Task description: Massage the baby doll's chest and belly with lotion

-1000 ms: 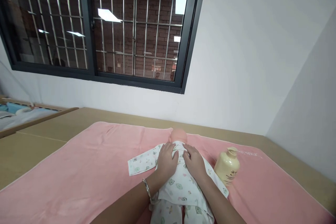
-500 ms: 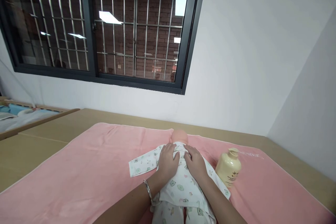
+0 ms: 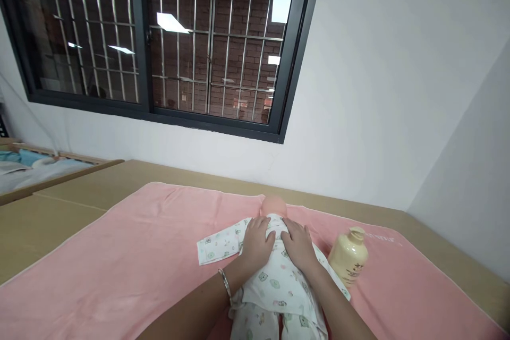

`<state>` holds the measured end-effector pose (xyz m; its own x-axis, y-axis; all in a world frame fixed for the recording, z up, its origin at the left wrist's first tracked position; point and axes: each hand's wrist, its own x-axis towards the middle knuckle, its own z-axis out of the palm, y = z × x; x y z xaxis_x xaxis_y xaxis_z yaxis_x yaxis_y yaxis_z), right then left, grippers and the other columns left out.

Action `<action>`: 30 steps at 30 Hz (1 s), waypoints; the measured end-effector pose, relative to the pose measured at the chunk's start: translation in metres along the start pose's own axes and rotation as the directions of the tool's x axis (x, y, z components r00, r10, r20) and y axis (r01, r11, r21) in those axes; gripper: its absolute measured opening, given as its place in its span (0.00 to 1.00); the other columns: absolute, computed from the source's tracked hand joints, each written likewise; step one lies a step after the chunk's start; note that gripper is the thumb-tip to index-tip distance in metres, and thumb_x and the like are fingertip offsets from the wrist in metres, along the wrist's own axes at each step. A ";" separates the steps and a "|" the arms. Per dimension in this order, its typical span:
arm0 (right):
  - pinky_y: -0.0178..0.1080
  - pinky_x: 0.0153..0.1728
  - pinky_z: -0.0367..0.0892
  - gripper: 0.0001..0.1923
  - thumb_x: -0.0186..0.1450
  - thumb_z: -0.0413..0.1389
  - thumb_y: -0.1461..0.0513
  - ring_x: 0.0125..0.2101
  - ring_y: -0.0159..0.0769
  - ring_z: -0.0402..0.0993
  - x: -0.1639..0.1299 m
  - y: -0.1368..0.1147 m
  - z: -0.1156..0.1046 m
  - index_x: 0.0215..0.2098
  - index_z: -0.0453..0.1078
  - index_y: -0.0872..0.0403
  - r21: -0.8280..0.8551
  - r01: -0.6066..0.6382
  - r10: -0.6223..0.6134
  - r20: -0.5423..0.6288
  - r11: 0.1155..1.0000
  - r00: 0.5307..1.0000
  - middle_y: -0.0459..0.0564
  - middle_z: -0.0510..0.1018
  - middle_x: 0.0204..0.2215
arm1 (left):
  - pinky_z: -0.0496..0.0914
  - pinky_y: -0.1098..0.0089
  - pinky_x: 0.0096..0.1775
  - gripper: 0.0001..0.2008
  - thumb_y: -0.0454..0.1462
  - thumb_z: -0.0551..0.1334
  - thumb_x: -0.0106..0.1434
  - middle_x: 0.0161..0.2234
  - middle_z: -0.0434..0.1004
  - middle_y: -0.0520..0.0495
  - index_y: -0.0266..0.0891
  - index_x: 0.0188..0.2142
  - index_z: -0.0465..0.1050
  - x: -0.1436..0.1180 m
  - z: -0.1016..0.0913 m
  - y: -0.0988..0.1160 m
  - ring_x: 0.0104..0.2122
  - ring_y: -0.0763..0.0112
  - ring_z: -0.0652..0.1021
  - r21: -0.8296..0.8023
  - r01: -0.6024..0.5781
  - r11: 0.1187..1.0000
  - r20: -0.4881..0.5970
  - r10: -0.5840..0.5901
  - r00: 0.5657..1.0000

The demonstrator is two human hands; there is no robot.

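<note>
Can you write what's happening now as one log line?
left hand: flat on doll chest | right hand: same | bottle: right, untouched

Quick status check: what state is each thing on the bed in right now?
Doll: lying on its back, dressed in a printed outfit.
Left hand: flat on the doll's chest.
Right hand: flat on the chest, beside the left.
Lotion bottle: pump cap on, leaning on the towel.
Pink towel: spread flat.
Window: shut, barred.

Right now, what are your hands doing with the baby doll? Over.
Left hand and right hand flat on the doll's chest, over its printed outfit. Doll lies on the pink towel. Yellow bottle stands right of it, clear of both hands.
</note>
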<state>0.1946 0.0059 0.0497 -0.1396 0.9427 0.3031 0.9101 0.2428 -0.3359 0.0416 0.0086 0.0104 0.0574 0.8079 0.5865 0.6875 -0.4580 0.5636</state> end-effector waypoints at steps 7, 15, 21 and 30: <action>0.52 0.64 0.39 0.27 0.68 0.39 0.64 0.58 0.44 0.65 -0.009 -0.017 -0.008 0.62 0.63 0.58 -0.138 0.078 -0.071 0.055 0.987 0.996 0.57 0.71 0.58 | 0.64 0.55 0.57 0.17 0.37 0.51 0.66 0.51 0.76 0.43 0.41 0.51 0.72 -0.004 -0.001 0.003 0.52 0.59 0.73 0.006 -0.028 1.000 -0.024 0.028 0.999; 0.49 0.63 0.46 0.28 0.68 0.40 0.61 0.63 0.47 0.58 -0.003 -0.010 0.000 0.64 0.61 0.61 -0.122 -0.011 0.020 0.074 0.992 0.997 0.59 0.65 0.63 | 0.61 0.51 0.60 0.21 0.40 0.52 0.66 0.56 0.72 0.38 0.35 0.55 0.70 -0.006 0.001 0.005 0.58 0.52 0.68 0.133 0.073 0.988 -0.026 -0.071 0.997; 0.46 0.62 0.49 0.27 0.68 0.39 0.63 0.61 0.45 0.61 -0.005 -0.013 -0.005 0.63 0.63 0.60 -0.112 0.080 -0.071 0.074 0.990 0.995 0.57 0.68 0.61 | 0.65 0.57 0.58 0.19 0.36 0.49 0.67 0.53 0.76 0.43 0.38 0.52 0.72 -0.006 -0.001 0.004 0.54 0.60 0.73 0.078 -0.032 0.996 -0.009 0.033 0.999; 0.44 0.62 0.50 0.27 0.69 0.39 0.61 0.64 0.45 0.57 -0.009 -0.015 0.000 0.64 0.62 0.60 -0.107 -0.022 0.025 0.029 0.994 0.999 0.57 0.65 0.63 | 0.58 0.53 0.63 0.23 0.40 0.52 0.67 0.59 0.70 0.38 0.36 0.58 0.68 -0.008 0.002 0.005 0.62 0.54 0.66 0.119 0.130 0.984 -0.009 -0.130 0.991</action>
<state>0.1819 -0.0059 0.0517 -0.1280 0.9548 0.2683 0.9495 0.1961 -0.2448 0.0466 0.0008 0.0075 -0.0394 0.8571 0.5136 0.7703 -0.3013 0.5619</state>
